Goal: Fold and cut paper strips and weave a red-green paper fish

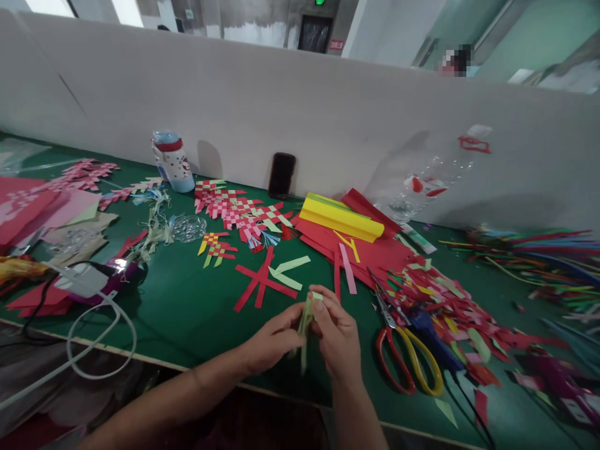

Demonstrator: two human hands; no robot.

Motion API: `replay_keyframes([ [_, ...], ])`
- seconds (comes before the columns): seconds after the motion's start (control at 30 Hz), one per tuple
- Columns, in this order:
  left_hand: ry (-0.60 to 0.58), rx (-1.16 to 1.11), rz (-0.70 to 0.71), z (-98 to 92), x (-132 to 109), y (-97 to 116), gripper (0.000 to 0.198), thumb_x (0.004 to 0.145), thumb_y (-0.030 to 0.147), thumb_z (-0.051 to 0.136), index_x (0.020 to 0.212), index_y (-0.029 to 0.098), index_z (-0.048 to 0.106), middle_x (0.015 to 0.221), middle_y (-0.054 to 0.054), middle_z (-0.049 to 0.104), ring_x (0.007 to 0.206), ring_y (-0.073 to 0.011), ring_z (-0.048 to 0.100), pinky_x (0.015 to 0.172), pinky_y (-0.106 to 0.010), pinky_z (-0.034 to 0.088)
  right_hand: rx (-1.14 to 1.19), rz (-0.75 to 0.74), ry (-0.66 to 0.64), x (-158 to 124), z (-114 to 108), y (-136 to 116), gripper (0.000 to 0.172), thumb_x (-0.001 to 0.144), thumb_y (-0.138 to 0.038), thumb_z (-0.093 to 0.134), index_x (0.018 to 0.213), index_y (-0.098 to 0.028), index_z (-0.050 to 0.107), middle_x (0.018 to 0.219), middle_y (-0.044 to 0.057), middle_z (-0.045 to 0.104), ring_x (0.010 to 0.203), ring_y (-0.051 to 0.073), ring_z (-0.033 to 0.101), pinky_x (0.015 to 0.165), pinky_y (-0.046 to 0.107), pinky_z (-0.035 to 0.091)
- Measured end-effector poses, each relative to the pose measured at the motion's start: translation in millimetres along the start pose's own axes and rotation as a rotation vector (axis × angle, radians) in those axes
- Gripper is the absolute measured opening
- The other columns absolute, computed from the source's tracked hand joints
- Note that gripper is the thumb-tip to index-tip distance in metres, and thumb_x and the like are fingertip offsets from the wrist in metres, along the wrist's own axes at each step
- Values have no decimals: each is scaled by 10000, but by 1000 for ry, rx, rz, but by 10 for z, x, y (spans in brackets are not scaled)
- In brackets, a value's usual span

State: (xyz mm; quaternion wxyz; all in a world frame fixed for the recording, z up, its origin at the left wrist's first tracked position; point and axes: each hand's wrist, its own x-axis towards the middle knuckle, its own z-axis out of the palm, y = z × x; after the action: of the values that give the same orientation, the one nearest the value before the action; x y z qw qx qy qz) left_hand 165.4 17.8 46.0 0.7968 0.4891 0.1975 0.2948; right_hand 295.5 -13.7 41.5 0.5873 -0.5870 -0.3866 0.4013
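Between my hands is a pale green paper strip (305, 319), bent over, its lower ends blurred. My left hand (276, 337) pinches its left side, and my right hand (338, 331) grips its top with thumb and fingers. Just beyond them lie red paper strips (262, 281) crossed over one another and a folded light green strip (285, 272) shaped like a V. Farther back are small woven paper pieces (218, 248) in yellow, red and green. Scissors (394, 340) with one red and one yellow handle lie to the right of my right hand.
Paper scraps (450, 300) heap up at right beside a blue glue gun (434, 340) with a cord. Red and yellow sheets (342, 219), a phone (282, 175), a flask (173, 161) and a tilted plastic bottle (429, 178) stand along the partition. A white cable (100, 306) loops at left.
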Motion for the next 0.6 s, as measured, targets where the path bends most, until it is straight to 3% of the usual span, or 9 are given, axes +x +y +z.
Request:
replay_keyframes([
  [0.07, 28, -7, -12, 8, -5, -26, 384, 805, 277, 614, 1176, 193, 560, 962, -33, 605, 907, -164, 572, 851, -287, 447, -39, 7, 16, -4, 28, -8, 313, 806, -496, 650, 920, -224, 755, 1234, 107, 595, 811, 199, 620, 578, 293, 491],
  [0.13, 59, 53, -60, -7, -21, -34, 311, 852, 392, 601, 1064, 166, 572, 851, -20, 581, 752, -128, 564, 716, -250, 451, -111, -45, 1, 16, 33, -22, 308, 816, -487, 641, 940, -228, 752, 1193, 100, 624, 910, 224, 624, 712, 320, 516],
  [0.27, 169, 94, -171, -153, -96, 2, 344, 862, 480, 578, 941, 145, 574, 714, 22, 526, 522, -56, 458, 521, -191, 346, -331, -178, -92, 124, -64, -60, 320, 899, -461, 525, 861, -227, 740, 1126, 95, 656, 1007, 233, 613, 865, 354, 489],
  [0.4, 327, -135, -185, -395, -197, 103, 363, 802, 473, 662, 932, 144, 580, 644, 59, 465, 438, -19, 317, 450, -174, 261, -583, -240, -253, 247, -214, -26, 302, 907, -439, 509, 876, -222, 717, 1071, 97, 678, 1016, 230, 627, 906, 372, 487],
  [0.47, 380, -190, -171, -509, -263, 174, 330, 793, 437, 688, 899, 147, 570, 657, 42, 502, 442, -25, 347, 450, -181, 291, -722, -277, -306, 310, -291, 48, 293, 915, -426, 496, 971, -227, 703, 1130, 99, 670, 1082, 237, 609, 937, 390, 484],
  [0.6, 516, -260, -71, -729, -447, 302, 280, 814, 391, 693, 823, 157, 539, 735, -8, 590, 517, -62, 451, 499, -210, 391, -1119, -465, -258, 500, -520, 233, 351, 927, -389, 444, 1145, -214, 656, 1204, 105, 654, 1202, 258, 544, 1003, 441, 458],
])
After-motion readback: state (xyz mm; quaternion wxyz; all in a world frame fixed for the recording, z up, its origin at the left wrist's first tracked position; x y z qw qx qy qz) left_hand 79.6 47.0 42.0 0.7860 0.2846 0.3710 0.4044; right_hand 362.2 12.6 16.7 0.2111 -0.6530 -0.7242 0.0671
